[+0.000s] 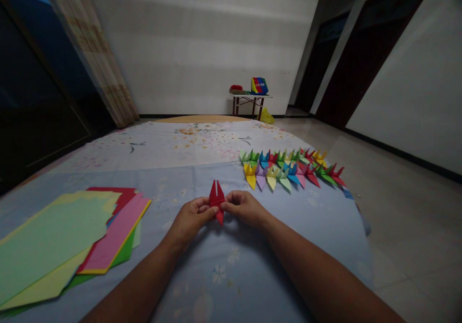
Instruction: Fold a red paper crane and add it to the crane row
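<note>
A small red folded paper piece (216,199) with two upright points is pinched between both my hands above a pale blue flowered cloth (231,260). My left hand (191,217) grips its left side with thumb and fingers closed. My right hand (243,206) pinches its right side, fingers curled. Both forearms reach in from the bottom edge.
A fanned stack of coloured paper sheets (68,236) lies at the left. Several finished folded paper figures (288,169) in many colours lie in rows at the right rear. A small table with coloured items (250,94) stands by the far wall. Bare tiled floor (397,207) is at the right.
</note>
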Demonstrator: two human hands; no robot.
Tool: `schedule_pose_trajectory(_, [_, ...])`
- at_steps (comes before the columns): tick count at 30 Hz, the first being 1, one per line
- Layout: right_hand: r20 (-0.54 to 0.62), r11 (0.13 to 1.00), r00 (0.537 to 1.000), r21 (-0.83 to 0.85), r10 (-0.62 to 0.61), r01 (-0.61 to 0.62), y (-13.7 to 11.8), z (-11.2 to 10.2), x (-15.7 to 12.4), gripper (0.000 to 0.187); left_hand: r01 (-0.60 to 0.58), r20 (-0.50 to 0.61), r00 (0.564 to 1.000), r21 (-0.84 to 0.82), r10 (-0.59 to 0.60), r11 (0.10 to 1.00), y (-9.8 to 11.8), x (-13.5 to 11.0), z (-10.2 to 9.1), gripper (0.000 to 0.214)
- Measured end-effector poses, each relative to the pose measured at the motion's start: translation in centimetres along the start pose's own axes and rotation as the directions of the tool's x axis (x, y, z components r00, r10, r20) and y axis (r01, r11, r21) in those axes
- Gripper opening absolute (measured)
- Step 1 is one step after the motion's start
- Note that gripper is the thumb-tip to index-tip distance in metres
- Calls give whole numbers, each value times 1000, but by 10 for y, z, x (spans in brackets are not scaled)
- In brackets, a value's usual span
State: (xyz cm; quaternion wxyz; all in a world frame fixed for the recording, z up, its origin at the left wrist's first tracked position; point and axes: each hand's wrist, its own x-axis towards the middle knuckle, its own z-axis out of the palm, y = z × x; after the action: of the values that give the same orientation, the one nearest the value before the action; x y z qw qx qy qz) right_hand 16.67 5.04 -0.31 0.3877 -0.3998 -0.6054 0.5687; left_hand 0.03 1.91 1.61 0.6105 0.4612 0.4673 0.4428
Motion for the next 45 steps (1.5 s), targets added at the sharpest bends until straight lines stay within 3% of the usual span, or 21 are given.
schedule_pose_trajectory(7, [7,1000,1000,23,-3,3,1,2,-1,31,32,-44,999,44,-30,999,2,1,1,29])
schedule_pose_trajectory(29, [-24,997,998,-50,-53,51,-6,2,-3,31,-45,-82,995,185,61,982,4,-1,0,28])
schedule_pose_trajectory(35, [-34,996,997,53,-74,76,-6,3,-2,35,-118,-53,990,204,131,972,8,-3,4,26])
schedule_pose_trajectory(38, [-8,997,998,55,-60,61,-5,4,-3,36,-156,-90,981,151,171,976,13,-6,7,29])
schedule_pose_trajectory(42, [31,997,997,39,-73,72,-8,5,-5,37,-126,-127,981,138,144,982,15,-8,7,29])
schedule_pose_trajectory(45, [-18,991,991,13,-134,134,-11,2,-4,35,-80,-96,991,121,91,990,13,-7,6,30])
